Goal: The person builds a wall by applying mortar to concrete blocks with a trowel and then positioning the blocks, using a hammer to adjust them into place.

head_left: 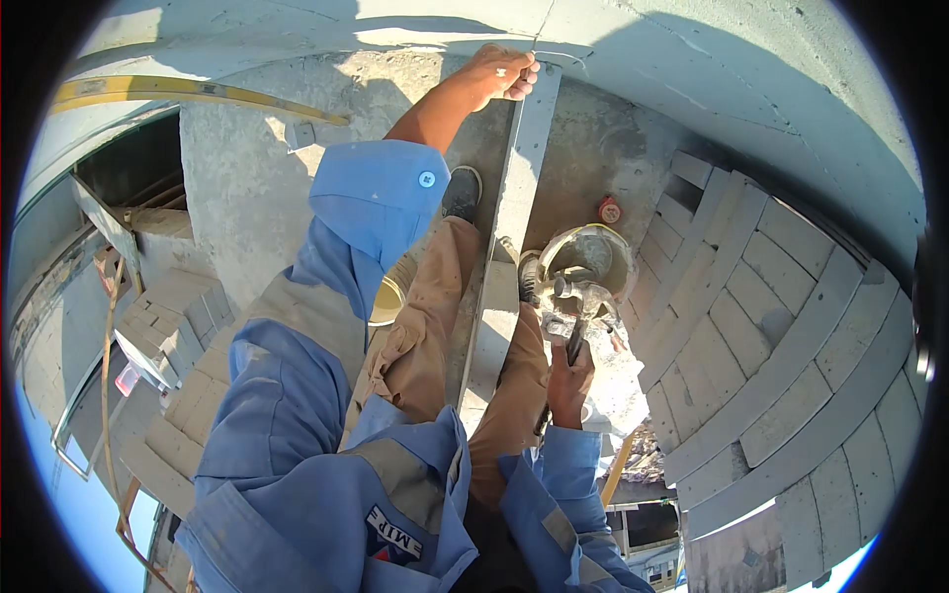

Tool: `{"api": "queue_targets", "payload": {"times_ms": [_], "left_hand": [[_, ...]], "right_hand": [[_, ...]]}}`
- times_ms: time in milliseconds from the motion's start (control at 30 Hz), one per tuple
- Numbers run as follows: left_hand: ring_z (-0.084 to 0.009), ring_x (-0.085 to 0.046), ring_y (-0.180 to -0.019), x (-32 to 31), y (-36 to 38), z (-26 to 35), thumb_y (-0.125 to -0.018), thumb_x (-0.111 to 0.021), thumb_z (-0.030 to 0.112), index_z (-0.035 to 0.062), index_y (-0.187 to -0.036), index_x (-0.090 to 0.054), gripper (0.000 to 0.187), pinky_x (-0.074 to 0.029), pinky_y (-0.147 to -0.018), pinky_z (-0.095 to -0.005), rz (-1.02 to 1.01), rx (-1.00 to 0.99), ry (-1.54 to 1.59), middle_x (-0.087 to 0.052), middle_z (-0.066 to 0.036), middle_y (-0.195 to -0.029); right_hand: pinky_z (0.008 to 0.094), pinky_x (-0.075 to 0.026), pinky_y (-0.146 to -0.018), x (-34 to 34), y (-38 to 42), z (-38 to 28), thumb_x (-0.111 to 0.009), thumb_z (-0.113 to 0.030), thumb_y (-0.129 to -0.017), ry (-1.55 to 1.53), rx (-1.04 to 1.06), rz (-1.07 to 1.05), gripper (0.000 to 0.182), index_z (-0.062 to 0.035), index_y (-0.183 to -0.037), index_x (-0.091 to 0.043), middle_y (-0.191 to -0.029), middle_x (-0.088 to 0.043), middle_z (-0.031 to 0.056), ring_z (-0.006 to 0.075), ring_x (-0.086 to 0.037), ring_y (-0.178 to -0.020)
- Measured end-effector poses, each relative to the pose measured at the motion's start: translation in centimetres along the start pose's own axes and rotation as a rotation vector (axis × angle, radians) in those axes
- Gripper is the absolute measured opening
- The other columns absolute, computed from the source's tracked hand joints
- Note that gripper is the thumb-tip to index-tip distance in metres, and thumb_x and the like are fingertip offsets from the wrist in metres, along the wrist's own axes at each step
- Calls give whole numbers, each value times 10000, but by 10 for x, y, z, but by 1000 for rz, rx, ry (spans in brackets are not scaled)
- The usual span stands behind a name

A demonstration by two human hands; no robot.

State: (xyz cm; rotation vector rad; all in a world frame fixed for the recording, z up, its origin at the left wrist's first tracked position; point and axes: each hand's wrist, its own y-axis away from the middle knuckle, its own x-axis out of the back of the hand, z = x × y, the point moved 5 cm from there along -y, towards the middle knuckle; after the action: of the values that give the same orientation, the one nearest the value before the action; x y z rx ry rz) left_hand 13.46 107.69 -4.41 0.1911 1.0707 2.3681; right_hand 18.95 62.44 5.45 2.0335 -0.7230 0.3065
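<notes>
1. The left hand [502,71] pinches the top of a long straightedge [514,212] standing against the concrete wall [247,178]; the right hand [570,381] grips a hammer [573,308] above a bucket [593,259].
2. Risk: the board looks lightly held; a hard knock could shift it; the ledge [613,148] looks narrow, so the hammer may drop.

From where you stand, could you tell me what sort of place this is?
Most likely an outdoor building site, high up on masonry work. The right hand holds a mortar-caked hammer, a mortar bucket sits by concrete blocks, and the left hand grips a straightedge.
</notes>
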Motion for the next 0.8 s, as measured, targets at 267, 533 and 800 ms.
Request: {"api": "queue_targets", "payload": {"times_ms": [267, 533, 800], "left_hand": [[-123, -584, -691, -5, -2, -1, -980, -577, 266, 31, -948, -654, 250, -509, -631, -260, -32, 10, 11, -633, -33, -836], [-143, -659, -792, -3, -11, -2, -976, -576, 326, 60, -964, -672, 282, -548, -741, -266, -86, -87, -33, -661, -29, -872], [-170, -659, -806, 0, -10, -4, -967, -611, 295, 38, -1002, -699, 273, -570, -743, -350, -89, -182, 7, -685, -59, -901]], "right_hand": [[400, -485, -571, 7, -42, -62, -672, -223, -890, 297, 378, 125, 227, -4, -937, -631, -769, -631, 172, 296, -624, -663], [381, -516, -592, -35, -159, -161, -699, -113, -787, 303, 1049, 18, 207, -50, -967, -618, -772, -653, 157, 354, -645, -626], [380, -502, -556, -73, -199, -221, -742, -141, -678, 334, 1142, 3, 198, -62, -825, -635, -698, -625, 131, 328, -615, -587]]}}
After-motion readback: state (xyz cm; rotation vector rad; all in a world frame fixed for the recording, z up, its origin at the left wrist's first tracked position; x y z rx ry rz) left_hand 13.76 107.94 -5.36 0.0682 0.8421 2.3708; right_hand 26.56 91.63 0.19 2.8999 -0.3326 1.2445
